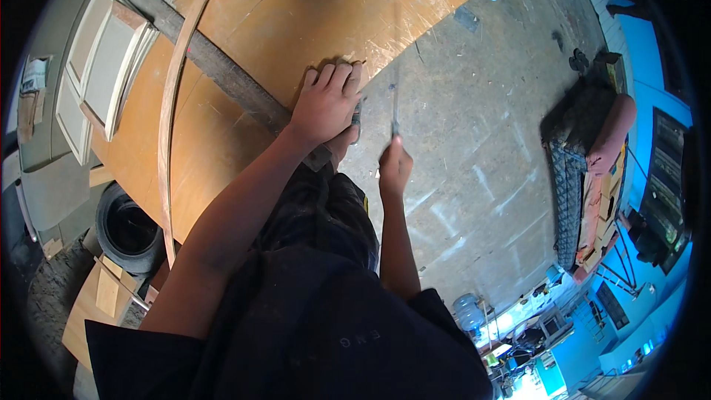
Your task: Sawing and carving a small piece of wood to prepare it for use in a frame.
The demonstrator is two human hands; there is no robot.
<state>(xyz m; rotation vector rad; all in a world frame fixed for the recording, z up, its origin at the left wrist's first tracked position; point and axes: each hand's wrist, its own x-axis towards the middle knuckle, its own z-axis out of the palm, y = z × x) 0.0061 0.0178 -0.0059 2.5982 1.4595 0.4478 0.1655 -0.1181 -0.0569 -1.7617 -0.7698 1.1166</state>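
Note:
My left hand (326, 102) presses palm down near the edge of a large orange-brown wooden board (259, 22), its fingers stretched out and slightly apart. A long dark straight bar (229, 85) runs diagonally over the board and passes under my left wrist. My right hand (397, 167), off the board's edge and above the floor, is closed on a long, thin grey blade-like tool (395, 107). This tool points away from me, looks edge-on and is blurred toward its far end, so its exact kind does not show. Part of a foot (342, 144) shows beneath my left hand.
A curved wooden strip (172, 115) lies across the board, with pale framed panels (111, 52) at the left. A tyre (127, 226) stands below them. Across the concrete floor (459, 133) is a worn sofa (581, 178); a blue water jug (468, 311) is at the lower right.

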